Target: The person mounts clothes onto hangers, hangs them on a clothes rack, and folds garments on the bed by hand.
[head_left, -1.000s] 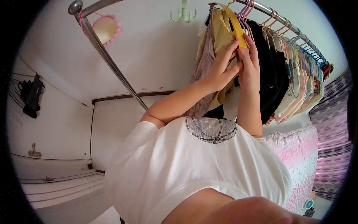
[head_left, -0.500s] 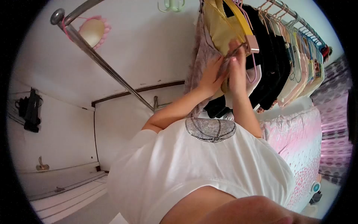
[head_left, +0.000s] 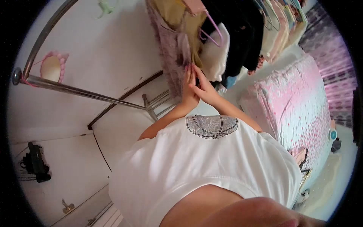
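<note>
Both hands meet in front of my chest, at the lower part of the hanging clothes. My left hand (head_left: 189, 87) has its fingers stretched upward, with the tips against the edge of a fuzzy mauve garment (head_left: 169, 56). Leaning in from the right, my right hand (head_left: 206, 87) has straight fingers; their tips meet those of the left near the lower end of a khaki garment (head_left: 194, 41). Whether any cloth lies between the palms is hidden. Right of them hangs a white garment (head_left: 215, 55), below a pink-purple hanger (head_left: 217, 36).
Black clothes (head_left: 238, 34) and several pale hangers (head_left: 278, 26) continue to the right. A metal rail (head_left: 87, 93) with a pink-framed mirror (head_left: 51, 69) runs on the left. At the right is a bed with a pink-and-white cover (head_left: 291, 98).
Both hands have come down and left along the clothes, from beside the yellow hanger to the lower part of the garments. The view has shifted, so the hanging clothes appear higher and further left.
</note>
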A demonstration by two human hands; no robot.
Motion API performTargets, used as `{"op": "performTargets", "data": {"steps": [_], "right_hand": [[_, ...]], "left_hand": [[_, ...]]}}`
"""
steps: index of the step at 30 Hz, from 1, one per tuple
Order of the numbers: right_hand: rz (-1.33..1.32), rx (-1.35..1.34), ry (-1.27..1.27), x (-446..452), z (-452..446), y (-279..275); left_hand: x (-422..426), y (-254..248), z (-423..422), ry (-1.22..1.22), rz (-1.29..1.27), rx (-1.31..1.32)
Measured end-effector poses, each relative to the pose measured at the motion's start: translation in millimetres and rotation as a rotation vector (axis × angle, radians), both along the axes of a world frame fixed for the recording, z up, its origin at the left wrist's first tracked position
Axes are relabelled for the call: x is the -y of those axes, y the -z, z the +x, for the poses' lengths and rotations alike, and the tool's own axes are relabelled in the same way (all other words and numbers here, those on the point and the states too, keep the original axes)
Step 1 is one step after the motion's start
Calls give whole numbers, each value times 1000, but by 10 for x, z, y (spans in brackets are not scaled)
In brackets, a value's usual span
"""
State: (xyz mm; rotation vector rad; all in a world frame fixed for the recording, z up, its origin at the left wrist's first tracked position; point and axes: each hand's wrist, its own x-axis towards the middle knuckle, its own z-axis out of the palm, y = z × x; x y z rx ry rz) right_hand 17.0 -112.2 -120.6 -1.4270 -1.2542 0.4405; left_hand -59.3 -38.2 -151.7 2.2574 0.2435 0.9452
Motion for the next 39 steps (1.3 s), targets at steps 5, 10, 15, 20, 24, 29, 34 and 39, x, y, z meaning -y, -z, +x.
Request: {"op": "performTargets", "data": {"steps": [5, 10, 15, 20, 24, 29, 34, 39], "right_hand": [[-3, 44, 112, 588, 146, 153], [9, 183, 273, 1469, 424, 244], [-181, 314, 569, 2742, 624, 437], [-306, 243, 818, 4138, 651, 564], [-442, 291, 1034, 4983, 587, 688], [-590, 224, 1265, 5746, 402, 809], [-739, 124, 1487, 6362, 360, 952], [-876, -2, 1656, 6947, 533, 1180]], "left_hand": [[508, 199, 232, 94, 32, -57], [1257, 228, 531, 42, 208, -179], [2222, 142, 821, 253, 276, -424], [3280, 271, 1183, 512, 399, -497], [4042, 275, 1386, 631, 430, -529], [4876, 353, 1639, 869, 492, -491], [5607, 513, 1998, 1072, 545, -500], [6246, 603, 2499, 1218, 618, -487]]}}
